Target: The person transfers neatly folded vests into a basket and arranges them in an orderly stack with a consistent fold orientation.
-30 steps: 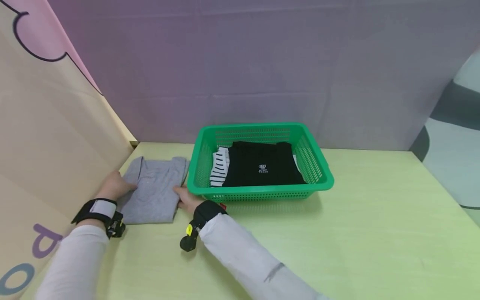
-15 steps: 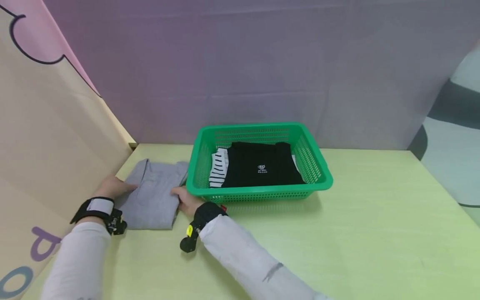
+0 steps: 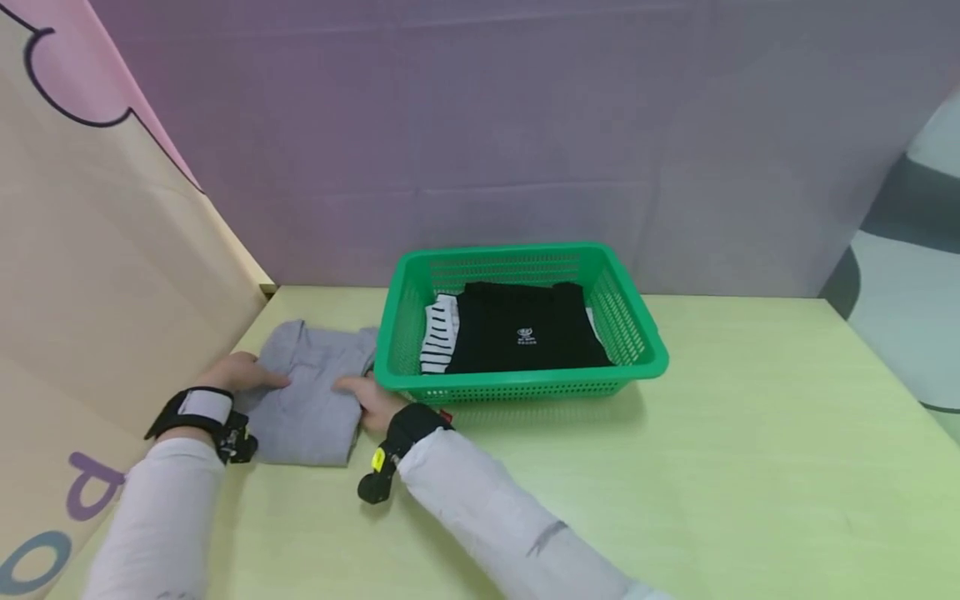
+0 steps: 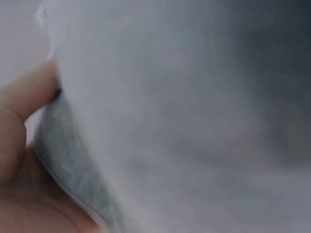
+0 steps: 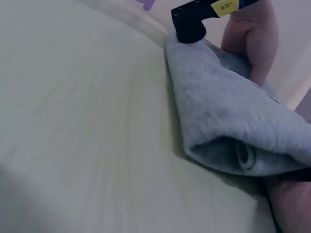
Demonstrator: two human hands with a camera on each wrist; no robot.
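Both hands grasp the folded grey shirt [image 3: 311, 400]: left hand [image 3: 238, 372] and right hand [image 3: 370, 397] pinch opposite edges. Lift both sides evenly, keeping the fold flat, to clear the green basket [image 3: 634, 327] rim.

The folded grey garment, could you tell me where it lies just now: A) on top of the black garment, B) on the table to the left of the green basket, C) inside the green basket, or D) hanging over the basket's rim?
B: the folded grey garment lies on the table left of the green basket, with the left hand and right hand on its sides.
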